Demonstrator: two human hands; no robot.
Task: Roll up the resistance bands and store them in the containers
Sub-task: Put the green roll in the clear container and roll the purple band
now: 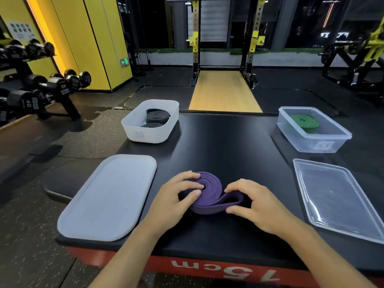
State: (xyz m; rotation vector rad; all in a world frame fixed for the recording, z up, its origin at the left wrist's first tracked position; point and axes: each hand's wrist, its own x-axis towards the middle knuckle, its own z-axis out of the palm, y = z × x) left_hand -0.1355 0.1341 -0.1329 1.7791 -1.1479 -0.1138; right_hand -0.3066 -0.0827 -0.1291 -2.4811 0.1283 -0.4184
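A purple resistance band lies mostly coiled on the black padded platform, with a short loop still loose on its right. My left hand presses on the coil, fingers at its centre. My right hand pinches the loose loop. A white opaque container at the back left holds rolled black bands. A clear container at the back right holds a rolled green band.
A white lid lies left of my hands and a clear lid lies to the right. The platform's red front edge is close to me. Dumbbell racks stand at the left, a squat rack behind.
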